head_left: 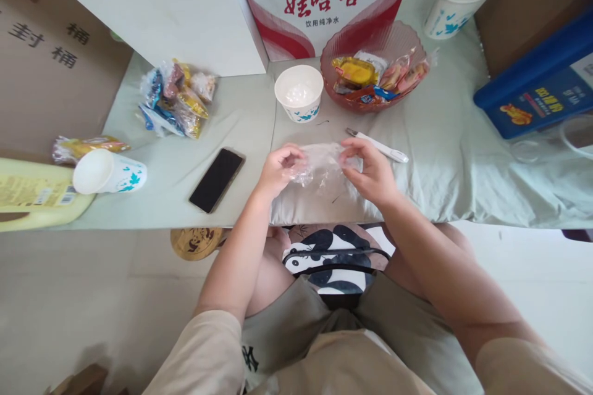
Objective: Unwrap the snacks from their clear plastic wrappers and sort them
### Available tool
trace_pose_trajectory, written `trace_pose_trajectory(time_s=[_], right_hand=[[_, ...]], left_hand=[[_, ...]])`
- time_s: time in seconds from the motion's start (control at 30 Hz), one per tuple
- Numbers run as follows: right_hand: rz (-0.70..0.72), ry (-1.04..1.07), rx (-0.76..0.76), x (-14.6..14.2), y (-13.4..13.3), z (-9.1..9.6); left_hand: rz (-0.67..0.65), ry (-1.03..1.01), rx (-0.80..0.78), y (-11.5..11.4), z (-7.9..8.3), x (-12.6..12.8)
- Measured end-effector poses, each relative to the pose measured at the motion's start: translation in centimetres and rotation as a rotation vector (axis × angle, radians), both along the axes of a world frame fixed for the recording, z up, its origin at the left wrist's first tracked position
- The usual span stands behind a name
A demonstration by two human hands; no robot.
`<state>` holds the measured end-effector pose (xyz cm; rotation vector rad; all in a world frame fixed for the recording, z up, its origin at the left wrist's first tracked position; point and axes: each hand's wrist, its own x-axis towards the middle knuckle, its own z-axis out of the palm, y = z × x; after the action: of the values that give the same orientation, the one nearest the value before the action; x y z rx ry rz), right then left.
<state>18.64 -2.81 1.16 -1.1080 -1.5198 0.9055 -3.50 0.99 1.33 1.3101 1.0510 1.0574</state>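
Between my two hands a clear plastic bag [323, 163] is stretched above the cloth-covered table. My left hand [281, 168] pinches its left end, fingers closed on the film. At the other end, my right hand [369, 170] grips the film between thumb and fingers. Just behind my right hand lies a white utility knife [380, 145]. A paper cup [299, 94] with clear crumpled plastic inside stands upright beyond my hands. Beside that cup sits a pink translucent bowl [370, 102] of wrapped snacks. A black phone [217, 180] rests left of my left hand.
A pile of wrapped snacks [178, 99] lies at the back left. One paper cup [111, 171] is tipped over beside a yellow jug [37, 194]; another cup [458, 3] stands back right. A water carton [324, 6] closes off the back. A blue container [537, 83] is at right.
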Motion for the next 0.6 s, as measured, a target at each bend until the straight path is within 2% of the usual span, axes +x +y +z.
trace_pose_trajectory(time_s=[0.13,0.23,0.4,0.6], right_hand=[[0.093,-0.24,0.109,0.4,0.1,-0.8],[0.095,-0.339,0.097,0.6,0.2,-1.3],[-0.092,-0.109,0.013,0.5,0.5,-0.6],[0.115,0.031,-0.302,-0.1,0.4,0.1]], left_hand=[[0.085,-0.241,-0.169,0.3,0.2,0.3],[0.137,-0.281,-0.23,0.4,0.3,0.5],[0.076,-0.293,-0.212,-0.2,0.6,0.7],[-0.045,-0.357,-0.319,-1.2,1.2,0.7]])
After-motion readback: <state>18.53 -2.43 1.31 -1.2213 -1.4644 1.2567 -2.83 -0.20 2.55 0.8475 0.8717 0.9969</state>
